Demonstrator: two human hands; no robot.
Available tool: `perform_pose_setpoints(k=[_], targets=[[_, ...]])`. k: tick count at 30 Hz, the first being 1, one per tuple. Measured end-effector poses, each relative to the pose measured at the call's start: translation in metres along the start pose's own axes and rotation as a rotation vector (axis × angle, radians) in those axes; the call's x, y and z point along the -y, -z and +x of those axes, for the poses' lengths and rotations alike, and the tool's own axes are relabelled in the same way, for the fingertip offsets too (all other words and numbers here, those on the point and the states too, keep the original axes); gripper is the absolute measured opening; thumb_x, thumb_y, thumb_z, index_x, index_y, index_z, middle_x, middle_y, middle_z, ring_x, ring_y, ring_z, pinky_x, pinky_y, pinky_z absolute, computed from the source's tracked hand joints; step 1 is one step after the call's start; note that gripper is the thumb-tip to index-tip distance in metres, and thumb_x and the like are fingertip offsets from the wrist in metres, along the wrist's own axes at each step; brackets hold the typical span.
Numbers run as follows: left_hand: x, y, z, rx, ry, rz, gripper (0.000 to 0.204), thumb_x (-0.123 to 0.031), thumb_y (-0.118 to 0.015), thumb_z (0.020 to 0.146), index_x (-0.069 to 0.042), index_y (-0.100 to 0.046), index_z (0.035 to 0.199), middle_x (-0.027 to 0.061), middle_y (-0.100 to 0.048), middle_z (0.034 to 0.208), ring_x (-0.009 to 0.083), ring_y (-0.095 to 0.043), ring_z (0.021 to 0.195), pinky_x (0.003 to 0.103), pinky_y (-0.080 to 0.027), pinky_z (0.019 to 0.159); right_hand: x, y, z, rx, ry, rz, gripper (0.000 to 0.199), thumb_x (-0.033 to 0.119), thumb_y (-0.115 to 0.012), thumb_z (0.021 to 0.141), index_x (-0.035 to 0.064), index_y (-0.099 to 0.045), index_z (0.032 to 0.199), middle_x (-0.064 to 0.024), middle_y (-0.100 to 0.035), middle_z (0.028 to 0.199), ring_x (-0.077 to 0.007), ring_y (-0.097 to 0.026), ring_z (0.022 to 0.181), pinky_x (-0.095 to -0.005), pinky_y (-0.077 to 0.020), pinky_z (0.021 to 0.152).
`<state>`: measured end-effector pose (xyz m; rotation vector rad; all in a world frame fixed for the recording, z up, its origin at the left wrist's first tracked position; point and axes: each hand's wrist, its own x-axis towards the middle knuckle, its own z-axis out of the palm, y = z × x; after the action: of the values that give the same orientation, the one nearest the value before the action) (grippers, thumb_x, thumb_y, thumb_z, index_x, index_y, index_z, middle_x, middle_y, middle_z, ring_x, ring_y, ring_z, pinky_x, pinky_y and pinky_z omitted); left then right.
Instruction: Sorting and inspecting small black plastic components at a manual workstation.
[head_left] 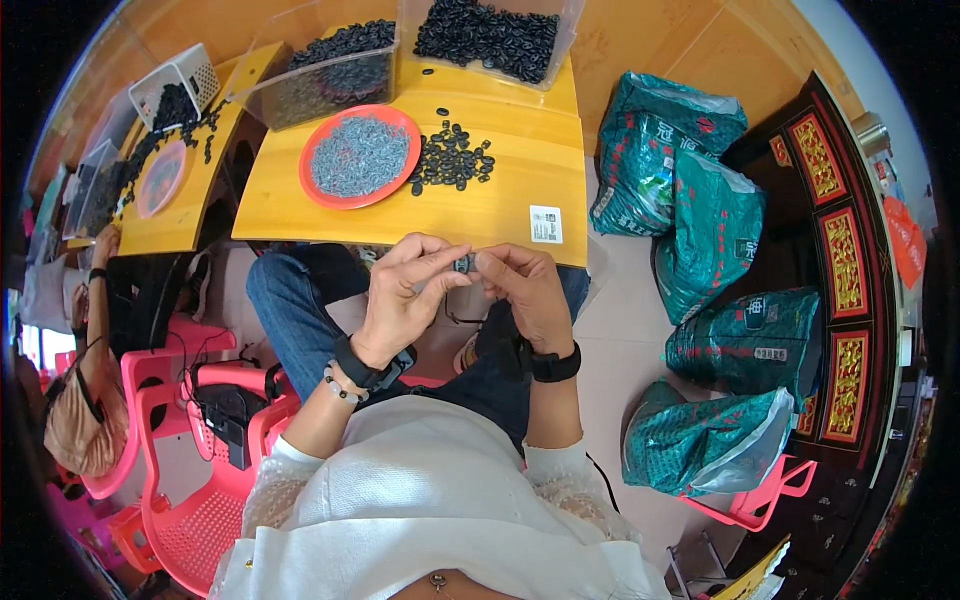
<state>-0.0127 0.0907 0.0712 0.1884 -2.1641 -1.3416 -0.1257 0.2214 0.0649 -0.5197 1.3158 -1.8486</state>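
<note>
In front of my lap, just off the table's near edge, both hands meet at a small dark oval piece [463, 264]. My left hand [405, 290] pinches it between thumb and fingertips. From the other side, my right hand [528, 295] closes its thumb and fingers on the same piece; anything smaller between those fingertips is hidden. Beyond my hands, an orange-red plate [313, 190] holds a heap of thin grey bits like small screws. Loose black oval pieces [455, 160] lie beside its right rim.
Clear tubs of black pieces [487, 40] stand at the back of the yellow table [500, 215]. A white label [546, 224] lies near its front. Green sacks [712, 220] line the floor at right, before a dark carved cabinet [835, 270]. Pink chairs [205, 460] and another person [88, 400] are at left.
</note>
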Motion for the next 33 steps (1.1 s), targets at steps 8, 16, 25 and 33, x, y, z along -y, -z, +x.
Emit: perform_pose_setpoints(k=[8, 16, 25, 33], targets=[[0.001, -0.001, -0.003, -0.01, 0.009, 0.028, 0.028, 0.002, -0.066, 0.074, -0.001, -0.066, 0.103, 0.0076, -0.06, 0.088, 0.0145, -0.056, 0.08, 0.023, -0.046, 0.07, 0.008, -0.006, -0.003, -0.081, 0.028, -0.195, 0.016, 0.018, -0.066, 0.083, 0.0025, -0.068, 0.084, 0.001, -0.063, 0.068, -0.0029, -0.049, 0.056, -0.0171, -0.039, 0.053], [-0.001, -0.001, -0.006, -0.028, 0.001, 0.038, 0.029, 0.0, -0.068, 0.074, -0.002, -0.066, 0.103, 0.008, -0.061, 0.089, 0.0163, -0.056, 0.082, 0.025, -0.045, 0.072, 0.003, -0.009, -0.007, -0.07, 0.061, -0.184, 0.014, 0.017, -0.066, 0.082, 0.0025, -0.068, 0.083, 0.0017, -0.062, 0.068, -0.0021, -0.049, 0.056, -0.0159, -0.0392, 0.053], [-0.008, 0.001, -0.009, -0.085, -0.043, -0.02, 0.029, 0.0, -0.068, 0.071, -0.002, -0.067, 0.1, 0.0081, -0.059, 0.094, 0.0171, -0.056, 0.087, 0.025, -0.045, 0.076, -0.004, -0.004, -0.004, 0.124, -0.064, 0.086, 0.02, 0.019, -0.062, 0.087, 0.0022, -0.063, 0.099, -0.0004, -0.062, 0.085, -0.0045, -0.053, 0.067, -0.0178, -0.0437, 0.059], [-0.006, 0.002, -0.008, -0.027, -0.157, 0.072, 0.027, -0.001, -0.066, 0.072, -0.002, -0.067, 0.1, 0.0126, -0.063, 0.106, 0.025, -0.057, 0.102, 0.031, -0.045, 0.085, -0.012, 0.002, -0.003, 0.38, -0.115, 0.312, 0.023, 0.022, -0.057, 0.09, 0.0006, -0.061, 0.095, 0.0011, -0.056, 0.079, -0.0082, -0.054, 0.077, -0.0252, -0.0461, 0.07]])
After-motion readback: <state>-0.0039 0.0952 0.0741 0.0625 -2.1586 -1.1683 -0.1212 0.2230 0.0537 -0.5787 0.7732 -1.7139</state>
